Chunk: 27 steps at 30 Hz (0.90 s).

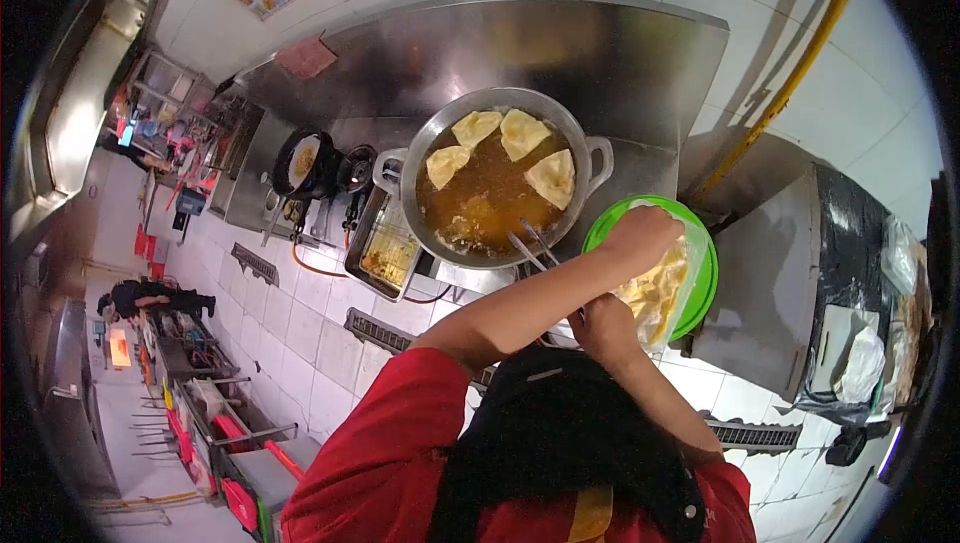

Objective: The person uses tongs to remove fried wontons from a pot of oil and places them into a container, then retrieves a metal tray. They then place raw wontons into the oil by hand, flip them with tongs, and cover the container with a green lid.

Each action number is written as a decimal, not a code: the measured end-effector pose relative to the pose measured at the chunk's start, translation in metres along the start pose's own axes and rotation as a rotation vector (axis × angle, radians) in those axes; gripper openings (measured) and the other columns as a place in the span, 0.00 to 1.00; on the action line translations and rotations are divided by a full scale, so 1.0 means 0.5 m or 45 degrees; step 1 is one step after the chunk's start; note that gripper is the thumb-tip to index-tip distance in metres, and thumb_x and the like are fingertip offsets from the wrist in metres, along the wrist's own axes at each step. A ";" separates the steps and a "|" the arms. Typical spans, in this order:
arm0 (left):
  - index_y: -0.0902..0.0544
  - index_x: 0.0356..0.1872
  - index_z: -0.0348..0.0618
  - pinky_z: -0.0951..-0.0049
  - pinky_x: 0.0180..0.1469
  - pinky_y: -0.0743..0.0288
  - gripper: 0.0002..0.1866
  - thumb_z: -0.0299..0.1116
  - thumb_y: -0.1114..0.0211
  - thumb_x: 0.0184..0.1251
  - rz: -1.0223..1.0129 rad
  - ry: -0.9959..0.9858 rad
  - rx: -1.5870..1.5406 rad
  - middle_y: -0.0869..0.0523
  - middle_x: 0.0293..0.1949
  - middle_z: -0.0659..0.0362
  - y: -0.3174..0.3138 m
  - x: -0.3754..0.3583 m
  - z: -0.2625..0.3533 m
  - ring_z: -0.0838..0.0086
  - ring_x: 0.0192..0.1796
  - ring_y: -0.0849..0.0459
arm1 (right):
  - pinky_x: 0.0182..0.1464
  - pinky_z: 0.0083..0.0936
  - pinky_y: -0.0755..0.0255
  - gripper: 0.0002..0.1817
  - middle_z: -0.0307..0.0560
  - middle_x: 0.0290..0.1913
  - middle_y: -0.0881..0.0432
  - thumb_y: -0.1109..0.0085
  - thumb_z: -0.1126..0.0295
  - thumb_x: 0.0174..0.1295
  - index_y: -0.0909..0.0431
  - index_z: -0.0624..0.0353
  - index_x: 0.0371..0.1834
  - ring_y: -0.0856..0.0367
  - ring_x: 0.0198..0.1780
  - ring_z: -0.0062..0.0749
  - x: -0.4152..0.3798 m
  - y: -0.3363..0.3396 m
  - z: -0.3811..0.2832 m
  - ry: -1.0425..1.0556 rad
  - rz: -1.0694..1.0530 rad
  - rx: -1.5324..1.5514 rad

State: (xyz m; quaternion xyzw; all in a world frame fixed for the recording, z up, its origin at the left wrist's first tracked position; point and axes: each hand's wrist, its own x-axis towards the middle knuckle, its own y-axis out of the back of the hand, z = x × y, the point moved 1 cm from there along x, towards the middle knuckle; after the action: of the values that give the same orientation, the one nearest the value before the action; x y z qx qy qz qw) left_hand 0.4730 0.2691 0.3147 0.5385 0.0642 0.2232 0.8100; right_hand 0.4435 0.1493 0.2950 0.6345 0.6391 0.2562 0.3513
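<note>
My left hand reaches across to the green tub, over a clear plastic bag of pale yellow, folded dough pieces. Its fingers point down and are mostly hidden, so their grip does not show. Under the left forearm, my right hand is closed around metal tongs. The tongs' tips lie over the near right rim of a large two-handled metal pot. Several puffed dough pieces float in its brown, bubbling oil, mostly along the far side.
Left of the pot are a metal tray with fried bits and a black pan on a burner. A steel splashback stands behind. A grey cabinet is at the right. Another person stands far left.
</note>
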 end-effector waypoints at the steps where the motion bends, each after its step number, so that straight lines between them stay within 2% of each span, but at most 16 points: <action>1: 0.16 0.30 0.42 0.54 0.40 0.22 0.08 0.33 0.40 0.58 0.074 -0.021 -0.078 0.15 0.30 0.48 0.007 -0.001 0.001 0.52 0.37 0.15 | 0.39 0.46 0.22 0.13 0.63 0.35 0.18 0.43 0.65 0.61 0.23 0.65 0.41 0.17 0.36 0.57 0.000 0.002 -0.004 0.018 0.011 0.007; 3: 0.16 0.30 0.42 0.55 0.40 0.22 0.07 0.33 0.39 0.59 0.142 -0.025 -0.175 0.15 0.31 0.49 0.042 -0.005 0.005 0.52 0.36 0.15 | 0.40 0.47 0.22 0.14 0.64 0.35 0.18 0.43 0.65 0.61 0.24 0.65 0.43 0.17 0.36 0.57 0.001 0.001 -0.008 0.043 0.018 0.009; 5: 0.17 0.31 0.42 0.56 0.39 0.22 0.07 0.33 0.38 0.60 0.206 -0.036 -0.272 0.15 0.31 0.50 0.094 -0.012 0.007 0.52 0.36 0.15 | 0.39 0.49 0.23 0.18 0.64 0.35 0.18 0.44 0.64 0.62 0.26 0.64 0.50 0.17 0.36 0.58 0.003 -0.003 -0.010 0.009 0.028 0.062; 7: 0.18 0.27 0.40 0.55 0.37 0.24 0.04 0.29 0.37 0.56 0.363 0.012 -0.531 0.16 0.29 0.47 0.154 -0.018 -0.011 0.52 0.34 0.16 | 0.37 0.48 0.23 0.19 0.65 0.33 0.18 0.43 0.65 0.61 0.25 0.65 0.52 0.18 0.34 0.59 0.000 -0.005 -0.017 0.011 0.092 0.072; 10: 0.16 0.32 0.41 0.61 0.34 0.24 0.05 0.29 0.35 0.57 0.541 0.144 -0.602 0.16 0.27 0.48 0.225 -0.039 -0.068 0.54 0.31 0.16 | 0.36 0.47 0.23 0.21 0.66 0.31 0.18 0.43 0.66 0.61 0.26 0.66 0.55 0.18 0.32 0.59 -0.003 0.004 -0.028 0.007 0.149 0.096; 11: 0.15 0.38 0.42 0.67 0.38 0.21 0.07 0.32 0.34 0.61 0.485 0.257 -0.497 0.12 0.33 0.51 0.250 -0.053 -0.097 0.64 0.33 0.13 | 0.37 0.47 0.23 0.22 0.67 0.32 0.18 0.44 0.65 0.62 0.26 0.65 0.57 0.18 0.32 0.59 -0.003 0.006 -0.030 0.004 0.136 0.107; 12: 0.15 0.39 0.41 0.67 0.38 0.21 0.08 0.32 0.34 0.62 0.469 0.341 -0.395 0.12 0.34 0.52 0.289 -0.069 -0.105 0.65 0.34 0.13 | 0.37 0.47 0.23 0.22 0.67 0.32 0.18 0.44 0.65 0.62 0.26 0.65 0.57 0.18 0.32 0.59 -0.003 0.002 -0.030 0.000 0.143 0.108; 16: 0.15 0.39 0.40 0.67 0.41 0.22 0.09 0.33 0.34 0.62 0.547 0.474 -0.211 0.12 0.34 0.51 0.327 -0.115 -0.223 0.63 0.35 0.13 | 0.37 0.47 0.23 0.21 0.64 0.34 0.18 0.44 0.64 0.62 0.28 0.63 0.56 0.17 0.33 0.57 -0.005 -0.009 -0.025 -0.007 0.144 0.002; 19: 0.15 0.39 0.41 0.66 0.40 0.22 0.09 0.34 0.34 0.62 0.515 0.523 -0.029 0.12 0.34 0.51 0.306 -0.143 -0.341 0.61 0.35 0.13 | 0.36 0.48 0.23 0.20 0.61 0.34 0.18 0.44 0.64 0.62 0.29 0.62 0.55 0.17 0.34 0.57 -0.007 -0.008 -0.026 -0.001 0.150 -0.006; 21: 0.14 0.32 0.41 0.60 0.36 0.23 0.06 0.32 0.31 0.55 0.642 0.530 0.112 0.15 0.27 0.48 0.291 -0.156 -0.393 0.54 0.32 0.16 | 0.36 0.49 0.23 0.19 0.60 0.34 0.18 0.44 0.64 0.62 0.29 0.62 0.54 0.17 0.33 0.57 -0.010 -0.007 -0.030 0.003 0.174 -0.014; 22: 0.14 0.32 0.41 0.60 0.36 0.23 0.06 0.32 0.31 0.55 0.642 0.522 0.108 0.15 0.27 0.48 0.277 -0.159 -0.424 0.54 0.32 0.16 | 0.36 0.49 0.23 0.19 0.60 0.33 0.18 0.45 0.64 0.62 0.29 0.62 0.53 0.17 0.34 0.57 -0.011 -0.005 -0.031 -0.002 0.173 -0.019; 24: 0.15 0.33 0.41 0.59 0.37 0.23 0.07 0.31 0.31 0.54 0.523 0.690 0.143 0.15 0.27 0.48 0.244 -0.163 -0.490 0.53 0.33 0.16 | 0.36 0.49 0.23 0.19 0.60 0.33 0.18 0.45 0.64 0.62 0.29 0.62 0.53 0.18 0.34 0.57 -0.013 -0.005 -0.030 -0.010 0.175 -0.026; 26: 0.15 0.36 0.42 0.60 0.39 0.22 0.07 0.31 0.32 0.57 0.454 0.648 0.265 0.14 0.31 0.48 0.209 -0.173 -0.551 0.55 0.35 0.15 | 0.36 0.49 0.23 0.19 0.60 0.33 0.18 0.45 0.64 0.63 0.29 0.63 0.53 0.18 0.34 0.57 -0.016 -0.010 -0.028 0.037 0.200 0.003; 27: 0.15 0.38 0.42 0.60 0.41 0.21 0.08 0.31 0.33 0.60 0.386 0.606 0.388 0.13 0.34 0.48 0.215 -0.167 -0.537 0.57 0.37 0.13 | 0.36 0.49 0.23 0.19 0.60 0.33 0.18 0.45 0.64 0.63 0.29 0.63 0.53 0.18 0.34 0.57 -0.018 -0.007 -0.030 0.033 0.203 0.000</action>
State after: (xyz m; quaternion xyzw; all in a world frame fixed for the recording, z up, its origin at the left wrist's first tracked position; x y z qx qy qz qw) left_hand 0.2745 0.4941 0.2898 0.5898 0.2034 0.4490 0.6397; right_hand 0.4294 0.1420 0.3026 0.6800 0.5909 0.2915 0.3216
